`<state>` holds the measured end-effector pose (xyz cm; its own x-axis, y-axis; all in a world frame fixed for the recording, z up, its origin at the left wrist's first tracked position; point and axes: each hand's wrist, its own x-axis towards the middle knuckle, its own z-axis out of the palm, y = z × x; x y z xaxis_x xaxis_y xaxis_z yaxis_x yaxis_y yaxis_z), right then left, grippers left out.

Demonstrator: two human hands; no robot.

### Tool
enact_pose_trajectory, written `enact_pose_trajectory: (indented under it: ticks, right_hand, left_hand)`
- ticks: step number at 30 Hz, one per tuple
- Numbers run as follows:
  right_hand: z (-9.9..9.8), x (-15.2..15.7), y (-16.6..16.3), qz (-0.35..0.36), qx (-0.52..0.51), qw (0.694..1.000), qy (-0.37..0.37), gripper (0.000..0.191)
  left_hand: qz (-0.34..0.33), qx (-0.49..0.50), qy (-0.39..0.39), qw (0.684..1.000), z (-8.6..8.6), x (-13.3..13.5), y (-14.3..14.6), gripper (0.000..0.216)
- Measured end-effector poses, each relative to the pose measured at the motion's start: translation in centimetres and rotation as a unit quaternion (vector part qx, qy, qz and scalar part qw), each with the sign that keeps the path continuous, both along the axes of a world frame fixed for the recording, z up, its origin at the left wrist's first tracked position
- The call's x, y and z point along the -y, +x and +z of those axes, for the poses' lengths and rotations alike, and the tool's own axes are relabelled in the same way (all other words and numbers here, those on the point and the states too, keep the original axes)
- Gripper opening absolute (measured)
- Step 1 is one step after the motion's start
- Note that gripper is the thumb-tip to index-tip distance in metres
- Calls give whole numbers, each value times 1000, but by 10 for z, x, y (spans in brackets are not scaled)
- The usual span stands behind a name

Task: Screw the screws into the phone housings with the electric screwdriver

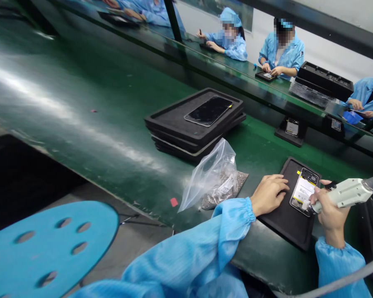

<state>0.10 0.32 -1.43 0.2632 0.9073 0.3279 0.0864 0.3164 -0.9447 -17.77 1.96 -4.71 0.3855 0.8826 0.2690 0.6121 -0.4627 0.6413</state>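
My right hand is wrapped round a white electric screwdriver, its tip end pointing at the lower right of an opened phone. Whether the bit touches a screw is too small to tell. The phone's back is off, showing a white battery and a yellow tab, and it lies in a shallow black foam tray. On the left edge of this tray rests my left hand, fingers loosely spread and holding nothing, apart from the phone. Left of it is a clear zip bag full of tiny screws.
A stack of black trays bears a phone screen assembly. Other trays with phone parts lie behind, along a raised ledge. Several co-workers sit opposite. A blue stool stands at lower left; a grey cable crosses lower right.
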Motion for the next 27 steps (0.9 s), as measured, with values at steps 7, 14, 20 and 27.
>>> enact_pose_trajectory:
  ticks: [7, 14, 20, 27]
  right_hand:
    - [2, 4, -4, 8, 40, 999, -4, 24]
    - [-4, 3, -1, 31, 16, 999, -24, 23]
    - [3, 6, -6, 24, 40, 999, -9, 24]
    - [12, 15, 3, 41, -2, 999, 29, 32]
  left_hand:
    - [-1, 11, 0, 1000, -1, -1, -1, 21]
    - [2, 12, 2, 1000, -3, -1, -1, 22]
    - [0, 5, 10, 1000, -4, -1, 0, 22]
    - [-6, -13, 32, 999, -7, -3, -2, 22]
